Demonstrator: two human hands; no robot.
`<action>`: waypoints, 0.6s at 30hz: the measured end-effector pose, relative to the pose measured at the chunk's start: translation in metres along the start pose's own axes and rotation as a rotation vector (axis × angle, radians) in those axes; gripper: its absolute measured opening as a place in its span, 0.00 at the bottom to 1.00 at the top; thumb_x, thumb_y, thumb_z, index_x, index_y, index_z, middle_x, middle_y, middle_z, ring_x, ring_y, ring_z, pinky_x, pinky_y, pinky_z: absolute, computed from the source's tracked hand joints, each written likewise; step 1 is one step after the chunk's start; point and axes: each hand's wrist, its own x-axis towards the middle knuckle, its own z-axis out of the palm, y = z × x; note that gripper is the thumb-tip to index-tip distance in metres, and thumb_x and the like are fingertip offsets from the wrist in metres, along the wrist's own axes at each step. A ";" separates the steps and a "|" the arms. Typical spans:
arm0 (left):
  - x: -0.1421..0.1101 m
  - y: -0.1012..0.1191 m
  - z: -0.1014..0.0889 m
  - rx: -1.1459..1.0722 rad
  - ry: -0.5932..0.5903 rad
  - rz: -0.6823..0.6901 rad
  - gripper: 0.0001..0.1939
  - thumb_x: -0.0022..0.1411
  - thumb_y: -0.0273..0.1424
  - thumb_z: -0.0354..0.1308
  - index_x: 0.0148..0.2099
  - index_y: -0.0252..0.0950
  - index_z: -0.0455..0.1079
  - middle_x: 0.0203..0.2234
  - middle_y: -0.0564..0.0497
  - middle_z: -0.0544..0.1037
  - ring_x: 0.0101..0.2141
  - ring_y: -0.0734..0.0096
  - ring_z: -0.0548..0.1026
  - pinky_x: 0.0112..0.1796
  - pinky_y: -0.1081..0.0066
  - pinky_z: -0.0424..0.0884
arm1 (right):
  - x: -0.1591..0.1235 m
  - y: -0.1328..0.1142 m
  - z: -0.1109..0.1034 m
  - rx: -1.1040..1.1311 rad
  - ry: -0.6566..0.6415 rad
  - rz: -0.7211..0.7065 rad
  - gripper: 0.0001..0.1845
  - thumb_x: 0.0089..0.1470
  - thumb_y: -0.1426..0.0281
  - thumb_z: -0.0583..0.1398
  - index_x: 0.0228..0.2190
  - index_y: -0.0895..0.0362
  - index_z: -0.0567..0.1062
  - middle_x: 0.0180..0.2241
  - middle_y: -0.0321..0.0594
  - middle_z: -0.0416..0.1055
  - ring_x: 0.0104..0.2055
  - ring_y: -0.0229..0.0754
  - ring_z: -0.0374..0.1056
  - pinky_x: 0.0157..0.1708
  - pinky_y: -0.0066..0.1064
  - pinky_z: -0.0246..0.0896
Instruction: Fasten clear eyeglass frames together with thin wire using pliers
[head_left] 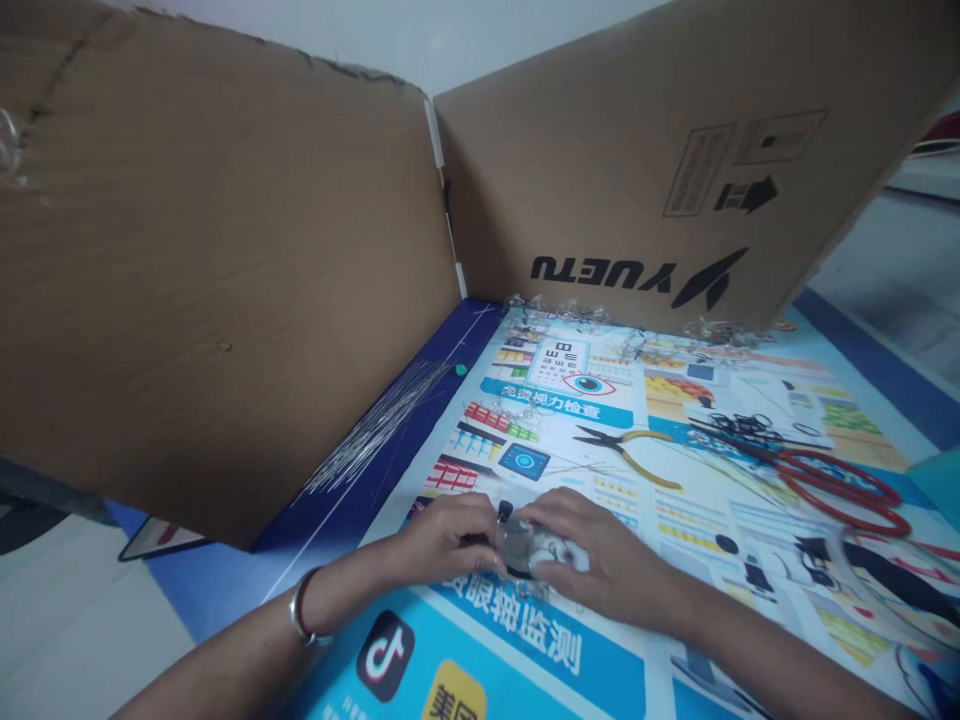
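From where I stand, two cardboard panels form the largest parts: the plain panel [210, 250] rises left of and beyond the left hand, and the YUETU-marked panel [637, 170] stands beyond both hands. A printed sheet [427, 625] lies beneath the hands. The left hand [454, 540] and right hand [592, 555] are close together, each pinching one side of the same workpiece between thumb and fingers. Thin wires [382, 425] lie in a bundle beyond and left of the left hand. Red-handled scissors [791, 462] rest beyond and right of the right hand; yellow-handled pliers [621, 441] lie nearer, just beyond it. Black loops [750, 428] sit beside the scissors. The workpiece, a small clear object [517, 545], is between the hands; its exact form is obscured.
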 end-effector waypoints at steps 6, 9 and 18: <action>0.000 0.002 -0.003 -0.033 0.010 -0.001 0.14 0.59 0.39 0.58 0.30 0.33 0.71 0.24 0.51 0.73 0.28 0.74 0.70 0.29 0.76 0.64 | -0.002 -0.010 -0.014 -0.040 -0.195 0.016 0.51 0.38 0.49 0.65 0.59 0.56 0.54 0.53 0.51 0.60 0.54 0.53 0.56 0.52 0.44 0.55; 0.000 0.003 -0.003 -0.041 0.009 -0.004 0.14 0.59 0.39 0.58 0.30 0.33 0.71 0.24 0.51 0.72 0.28 0.73 0.70 0.29 0.76 0.64 | -0.002 -0.014 -0.008 -0.101 -0.175 0.036 0.48 0.40 0.49 0.64 0.57 0.59 0.56 0.51 0.53 0.62 0.52 0.54 0.58 0.50 0.47 0.56; -0.002 0.000 -0.002 -0.013 0.023 0.007 0.11 0.57 0.37 0.61 0.31 0.32 0.72 0.24 0.51 0.73 0.28 0.73 0.71 0.29 0.76 0.63 | -0.005 -0.008 0.008 -0.054 0.012 0.019 0.28 0.53 0.55 0.58 0.50 0.57 0.63 0.46 0.50 0.65 0.47 0.49 0.62 0.43 0.43 0.62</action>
